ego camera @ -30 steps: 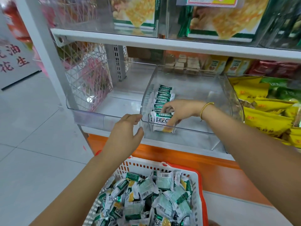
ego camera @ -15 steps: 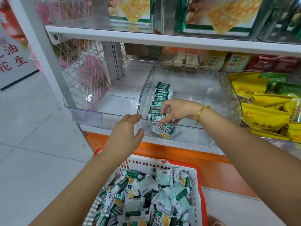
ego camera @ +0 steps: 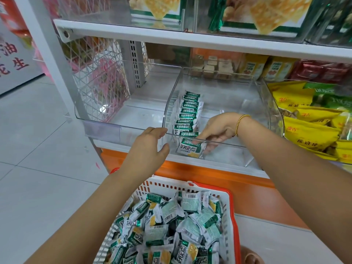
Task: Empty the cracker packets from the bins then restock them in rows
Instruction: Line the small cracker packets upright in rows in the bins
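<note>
A clear plastic bin (ego camera: 266, 103) stands on the middle shelf. Along its left wall runs a row of green-and-white cracker packets (ego camera: 189, 111), standing on edge. My right hand (ego camera: 219, 128) reaches into the bin and pinches the top edge of the front packet (ego camera: 187, 150), which leans forward at the near end of the row. My left hand (ego camera: 150, 149) is at the bin's front rim with relaxed fingers and holds nothing. Below, a white basket with a red rim (ego camera: 231, 206) holds a heap of loose packets (ego camera: 171, 225).
To the left is a clear bin (ego camera: 102, 128) with nothing in it, beside a wire mesh panel (ego camera: 99, 82). Yellow snack bags (ego camera: 308, 130) fill the bin to the right. An upper shelf edge (ego camera: 190, 39) overhangs. An orange base panel (ego camera: 209, 178) runs below.
My right hand has lowered the front packet from upright to a forward lean at the near end of the row. My left hand has stayed at the rim.
</note>
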Demonstrator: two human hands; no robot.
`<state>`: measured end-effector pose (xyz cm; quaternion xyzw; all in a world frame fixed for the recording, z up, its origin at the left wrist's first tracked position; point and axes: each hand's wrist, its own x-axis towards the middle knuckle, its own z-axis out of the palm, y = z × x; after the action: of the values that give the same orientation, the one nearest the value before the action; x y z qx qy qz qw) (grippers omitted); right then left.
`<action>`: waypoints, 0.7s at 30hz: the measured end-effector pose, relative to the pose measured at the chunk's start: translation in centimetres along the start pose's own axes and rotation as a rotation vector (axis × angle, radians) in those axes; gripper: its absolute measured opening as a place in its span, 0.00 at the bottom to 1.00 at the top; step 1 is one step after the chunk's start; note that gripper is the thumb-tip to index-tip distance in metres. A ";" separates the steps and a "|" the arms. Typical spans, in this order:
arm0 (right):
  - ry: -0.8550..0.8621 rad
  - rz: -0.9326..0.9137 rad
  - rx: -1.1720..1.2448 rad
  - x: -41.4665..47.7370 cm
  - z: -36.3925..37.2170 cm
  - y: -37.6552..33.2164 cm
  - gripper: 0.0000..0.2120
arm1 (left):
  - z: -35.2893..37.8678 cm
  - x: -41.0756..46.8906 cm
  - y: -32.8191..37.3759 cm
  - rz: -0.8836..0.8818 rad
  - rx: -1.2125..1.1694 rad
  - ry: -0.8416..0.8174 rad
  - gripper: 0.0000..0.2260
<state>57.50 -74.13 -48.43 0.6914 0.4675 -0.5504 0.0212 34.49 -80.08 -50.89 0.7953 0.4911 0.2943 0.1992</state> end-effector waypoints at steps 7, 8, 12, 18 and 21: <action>-0.065 -0.016 0.235 1.9 1.5 -1.2 0.34 | -0.1 0.4 0.0 -0.005 0.013 0.008 0.18; -0.049 -0.023 0.212 2.3 1.6 -1.3 0.36 | -0.1 0.4 0.0 -0.004 0.019 0.009 0.18; 0.138 -0.097 -0.012 0.6 2.2 -1.5 0.28 | 0.0 -0.2 0.3 -0.003 0.045 -0.035 0.21; 0.858 -0.506 -0.293 -6.1 4.5 2.4 0.26 | 1.5 -3.8 1.4 0.010 -0.016 -0.060 0.12; 0.768 -0.610 -0.228 -7.5 7.4 6.8 0.22 | 3.3 -5.9 1.1 -0.036 0.026 -0.225 0.02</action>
<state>56.90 -86.68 -48.75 0.6693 0.6794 -0.1828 -0.2390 35.38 -85.94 -54.28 0.8169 0.4834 0.1935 0.2480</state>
